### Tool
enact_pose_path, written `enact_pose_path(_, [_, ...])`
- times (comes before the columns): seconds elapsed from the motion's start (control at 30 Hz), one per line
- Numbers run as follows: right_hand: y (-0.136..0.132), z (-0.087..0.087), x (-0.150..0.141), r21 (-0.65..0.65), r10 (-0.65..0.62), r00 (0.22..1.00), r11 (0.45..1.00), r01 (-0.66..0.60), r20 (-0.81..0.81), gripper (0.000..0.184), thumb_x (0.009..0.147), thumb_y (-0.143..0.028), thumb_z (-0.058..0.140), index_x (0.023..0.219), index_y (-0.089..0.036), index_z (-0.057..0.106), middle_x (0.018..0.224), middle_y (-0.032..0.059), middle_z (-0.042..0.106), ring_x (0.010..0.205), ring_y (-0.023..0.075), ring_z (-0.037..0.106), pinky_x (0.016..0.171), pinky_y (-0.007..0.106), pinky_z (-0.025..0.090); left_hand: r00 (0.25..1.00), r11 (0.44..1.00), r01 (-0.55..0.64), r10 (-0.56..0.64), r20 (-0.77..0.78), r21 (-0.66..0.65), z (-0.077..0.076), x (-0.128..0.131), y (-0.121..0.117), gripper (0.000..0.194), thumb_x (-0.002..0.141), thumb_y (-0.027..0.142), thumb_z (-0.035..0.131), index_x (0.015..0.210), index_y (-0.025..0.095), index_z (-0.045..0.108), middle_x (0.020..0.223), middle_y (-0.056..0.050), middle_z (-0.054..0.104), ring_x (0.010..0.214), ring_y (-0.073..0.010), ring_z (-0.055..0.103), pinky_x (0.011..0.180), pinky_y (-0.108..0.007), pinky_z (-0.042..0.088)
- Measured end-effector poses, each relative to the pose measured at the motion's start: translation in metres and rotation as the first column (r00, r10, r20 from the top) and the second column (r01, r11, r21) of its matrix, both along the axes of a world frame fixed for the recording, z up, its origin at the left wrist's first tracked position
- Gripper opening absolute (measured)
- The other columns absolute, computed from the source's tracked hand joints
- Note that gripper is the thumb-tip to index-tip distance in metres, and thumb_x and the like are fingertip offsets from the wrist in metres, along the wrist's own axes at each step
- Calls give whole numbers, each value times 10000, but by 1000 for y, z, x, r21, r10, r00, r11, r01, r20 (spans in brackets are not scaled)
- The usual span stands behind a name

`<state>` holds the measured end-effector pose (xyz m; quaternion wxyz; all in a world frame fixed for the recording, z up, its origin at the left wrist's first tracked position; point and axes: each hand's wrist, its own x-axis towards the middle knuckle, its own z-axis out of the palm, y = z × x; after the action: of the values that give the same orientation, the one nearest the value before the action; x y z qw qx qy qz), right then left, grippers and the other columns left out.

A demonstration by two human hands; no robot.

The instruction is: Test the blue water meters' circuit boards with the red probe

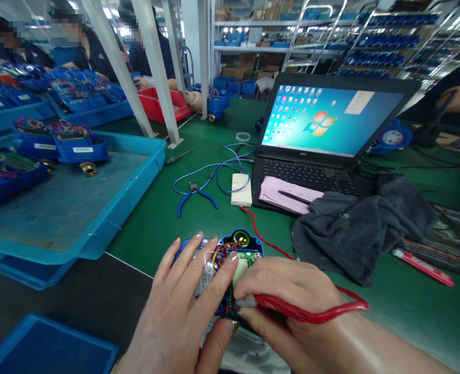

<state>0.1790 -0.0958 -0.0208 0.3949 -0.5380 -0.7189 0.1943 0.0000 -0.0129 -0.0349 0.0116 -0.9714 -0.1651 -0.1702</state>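
A blue meter housing (261, 244) lies at the table's near edge, with a green circuit board (249, 255) and thin coloured wires (222, 253) inside. My left hand (191, 291) spans it, fingers stretched over the housing and thumb at its near side, holding it. The index fingertip touches the area by the wires and board. My right hand (292, 291) is closed in a pinch on a grey connector (247, 301) at the board's near end. A thick red cable (303, 311) runs from that connector under the wrist. My fingers hide the connector's tip and part of the board.
Beyond are blue cutters (194, 191), a white box (241, 190) with blue and red cables, and a screwdriver (179, 157). A laptop (307, 161), grey cloth (354, 223) and red marker (424, 267) are to the right. A blue tray (136, 192) holding meters stands left; people sit behind.
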Motion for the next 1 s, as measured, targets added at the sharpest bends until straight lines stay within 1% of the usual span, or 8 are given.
enact_pose_path(0.1, [2, 2, 0, 19, -12, 1000, 1000, 11, 6, 113, 839, -85, 528, 864, -188, 568, 802, 6, 656, 722, 127, 608, 698, 227, 482, 1000, 1000, -3, 3, 5, -9, 0, -1, 0, 578, 830, 159, 472, 1392, 137, 340, 1437, -131, 382, 1363, -294, 278, 1094, -490, 229])
enact_pose_path(0.2, [2, 5, 0, 35, -28, 999, 999, 28, 20, 100, 833, -90, 532, 846, -180, 574, 787, 8, 664, 693, 122, 614, 669, 219, 485, 1000, 999, 13, -12, 9, -49, -1, -2, -1, 587, 832, 179, 475, 1399, 138, 327, 1456, -135, 348, 1373, -303, 251, 1094, -507, 220])
enact_pose_path(0.33, [1, 8, 0, 39, -25, 1000, 999, 24, 18, 109, 815, -67, 555, 854, -165, 583, 791, 14, 675, 708, 121, 631, 701, 211, 493, 1000, 993, 21, -19, 19, -118, 1, -1, -3, 587, 847, 195, 472, 1409, 146, 309, 1470, -134, 316, 1389, -309, 206, 1095, -533, 214])
enact_pose_path(0.43, [1, 8, 0, 58, -24, 1000, 998, 23, 19, 119, 812, -64, 563, 870, -166, 576, 797, 16, 676, 710, 126, 634, 702, 215, 500, 1000, 989, 20, -17, 19, -146, 2, -2, -3, 587, 852, 203, 477, 1412, 152, 305, 1474, -132, 305, 1393, -307, 195, 1100, -546, 210])
enact_pose_path(0.77, [2, 8, 0, 53, -20, 1000, 998, 19, 20, 132, 818, -64, 553, 880, -179, 567, 808, 16, 680, 721, 128, 640, 695, 216, 505, 1000, 988, 12, -12, -2, -155, 0, -3, -5, 603, 847, 211, 478, 1420, 158, 295, 1490, -130, 277, 1396, -312, 185, 1101, -559, 206])
enact_pose_path(1.0, [3, 10, 0, 97, -43, 997, 995, 37, 57, 129, 809, -68, 558, 867, -182, 573, 781, 15, 689, 694, 136, 653, 669, 223, 523, 1000, 991, 12, -12, 2, -132, 2, -2, -4, 604, 855, 217, 479, 1424, 159, 282, 1485, -132, 288, 1397, -304, 187, 1100, -542, 208])
